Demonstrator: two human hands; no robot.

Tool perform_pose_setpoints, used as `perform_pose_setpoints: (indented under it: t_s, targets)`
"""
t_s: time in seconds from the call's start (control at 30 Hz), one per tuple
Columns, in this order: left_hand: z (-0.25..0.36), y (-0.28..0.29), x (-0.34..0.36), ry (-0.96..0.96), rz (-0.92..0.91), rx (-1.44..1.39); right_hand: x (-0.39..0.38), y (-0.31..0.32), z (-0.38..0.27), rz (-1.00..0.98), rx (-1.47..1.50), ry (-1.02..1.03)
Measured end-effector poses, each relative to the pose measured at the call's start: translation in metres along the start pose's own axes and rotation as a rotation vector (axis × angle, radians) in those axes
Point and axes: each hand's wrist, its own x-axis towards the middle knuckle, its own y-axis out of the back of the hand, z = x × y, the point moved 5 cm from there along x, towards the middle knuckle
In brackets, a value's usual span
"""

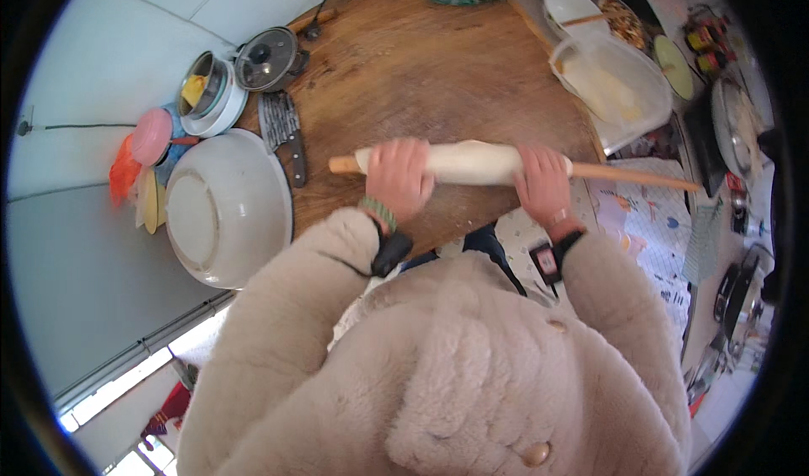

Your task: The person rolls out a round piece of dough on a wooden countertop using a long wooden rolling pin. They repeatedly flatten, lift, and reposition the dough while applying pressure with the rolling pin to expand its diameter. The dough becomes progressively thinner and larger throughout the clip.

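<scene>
A long wooden rolling pin [632,175] lies crosswise near the front edge of the wooden board [421,71]. Pale dough [474,162] is wrapped in a thick roll around its middle. My left hand [399,172] is closed over the left end of the roll, close to the pin's short bare tip. Over the right end curls my right hand [543,181], beside the pin's longer bare stretch. Both palms face down, and the undersides of the fingers are hidden. A light dusting of flour shows on the wood.
Left of the board are a large whitish basin [227,210], a cleaver [286,139], a lidded pot [268,59] and stacked bowls [215,105]. A translucent tub [619,88] with flour stands at the right, near a white bowl [573,10].
</scene>
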Motion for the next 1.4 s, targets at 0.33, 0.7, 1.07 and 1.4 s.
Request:
perform_pose_setpoints:
  t_s: [0.33, 0.7, 1.07, 1.4]
  targets:
    - [-0.101, -0.091, 0.095, -0.065, -0.074, 0.15, 0.108, -0.043, 0.079, -0.116, -0.106, -0.083]
    - [-0.064, -0.1, 0.109, 0.019, -0.13, -0.023, 0.099, -0.058, 0.081, -0.172, -0.013, -0.053]
    - [-0.04, -0.037, 0.089, 0.065, -0.352, 0.002, 0.065, -0.026, 0.01, -0.178, -0.036, -0.102]
    - [-0.083, -0.021, 0.078, 0.16, -0.09, 0.081, 0.086, -0.017, 0.016, -0.009, 0.044, -0.087]
